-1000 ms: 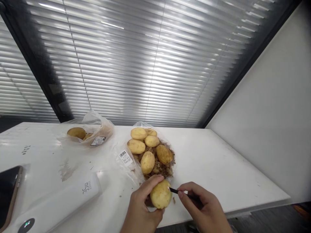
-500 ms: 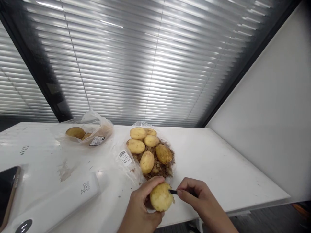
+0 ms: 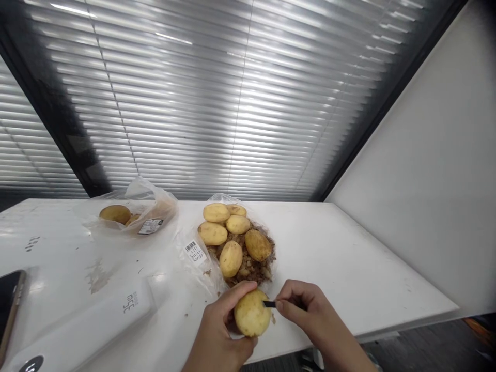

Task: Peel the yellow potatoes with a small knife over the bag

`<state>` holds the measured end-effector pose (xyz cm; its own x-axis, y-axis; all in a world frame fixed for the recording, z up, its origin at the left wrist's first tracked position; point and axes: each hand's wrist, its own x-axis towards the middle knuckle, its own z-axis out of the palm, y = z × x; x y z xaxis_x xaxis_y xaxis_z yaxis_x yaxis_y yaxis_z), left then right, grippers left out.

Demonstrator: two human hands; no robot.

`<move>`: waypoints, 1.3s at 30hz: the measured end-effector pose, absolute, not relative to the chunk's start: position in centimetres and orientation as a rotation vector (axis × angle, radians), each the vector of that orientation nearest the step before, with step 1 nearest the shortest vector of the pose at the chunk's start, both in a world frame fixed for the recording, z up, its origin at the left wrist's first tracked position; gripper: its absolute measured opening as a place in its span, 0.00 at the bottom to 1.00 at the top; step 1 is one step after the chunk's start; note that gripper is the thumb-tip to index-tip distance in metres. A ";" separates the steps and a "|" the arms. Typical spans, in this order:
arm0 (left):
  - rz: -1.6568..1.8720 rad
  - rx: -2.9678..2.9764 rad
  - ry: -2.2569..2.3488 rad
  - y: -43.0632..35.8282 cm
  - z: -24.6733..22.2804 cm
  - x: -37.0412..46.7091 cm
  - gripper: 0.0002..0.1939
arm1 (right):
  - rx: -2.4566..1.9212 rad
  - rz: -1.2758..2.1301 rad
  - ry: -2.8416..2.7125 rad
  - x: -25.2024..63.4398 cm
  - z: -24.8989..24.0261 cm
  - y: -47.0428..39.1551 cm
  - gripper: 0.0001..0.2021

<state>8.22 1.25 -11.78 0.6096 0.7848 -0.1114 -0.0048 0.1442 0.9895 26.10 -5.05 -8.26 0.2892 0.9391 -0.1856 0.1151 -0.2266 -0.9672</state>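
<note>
My left hand (image 3: 228, 325) is wrapped round a pale yellow potato (image 3: 252, 313) near the table's front edge. From the right, my right hand (image 3: 300, 305) pinches a small dark tool (image 3: 270, 304), whose tip touches the potato's upper right side. The tool's handle is mostly hidden in my fingers. Just beyond my hands, several pale potatoes (image 3: 231, 259) and one browner potato (image 3: 258, 245) rest on a heap of brown peelings (image 3: 248, 268), on a clear plastic bag (image 3: 205, 276) with a price label.
Another plastic bag (image 3: 158, 204) holding brown potatoes (image 3: 115, 213) lies at the back left of the white table (image 3: 329, 248). A white device (image 3: 93, 323) and a phone (image 3: 10, 305) are at the front left. Blinds stand behind, a pale wall on the right.
The whole view has shifted slightly, so things appear a little further left. Both hands keep their hold, with the dark tool still against the potato.
</note>
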 end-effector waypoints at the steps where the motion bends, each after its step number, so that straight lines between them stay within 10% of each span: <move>1: 0.642 1.321 0.746 1.3 -11.7 8.2 0.37 | -1.585 1.070 -1.006 26.2 -8.2 -5.0 0.10; 39: 0.624 1.208 0.772 1.5 -11.1 8.5 0.42 | -1.552 1.165 -0.877 24.3 -7.8 -4.7 0.17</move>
<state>8.47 1.51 -11.05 0.6003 0.7775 -0.1874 -0.0204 0.2491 0.9683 24.28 -4.68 -7.81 0.2825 0.9230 -0.2614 -0.0047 -0.2711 -0.9625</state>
